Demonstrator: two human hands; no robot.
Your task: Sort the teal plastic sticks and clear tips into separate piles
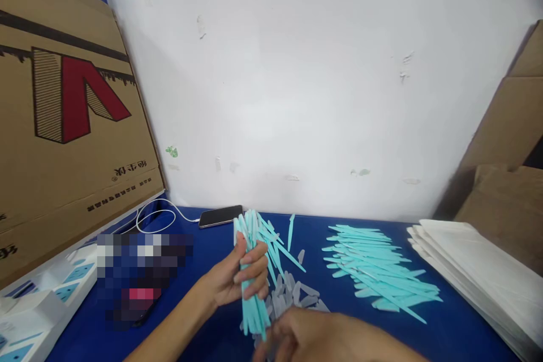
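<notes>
My left hand (pixel 244 274) is wrapped round an upright bundle of thin turquoise sticks (pixel 254 317), some with clear caps at the upper end. Low in the view, my right hand (pixel 292 331) is by the bundle's lower ends, over a heap of small translucent caps (pixel 291 291); its fingers are blurred, and what they hold, if anything, cannot be made out. Behind the bundle, several loose turquoise sticks (pixel 275 249) lie on the blue table (pixel 314 223). A large pile of turquoise sticks (pixel 377 266) lies to the right.
At the back left a phone (pixel 220 216) is plugged into a white cable (pixel 173 212). A power strip (pixel 63 288) and a printed cardboard box (pixel 76 124) stand left. White folded sheets (pixel 475 271) and brown cardboard (pixel 504 198) are at the right. A white wall (pixel 297 68) rises behind.
</notes>
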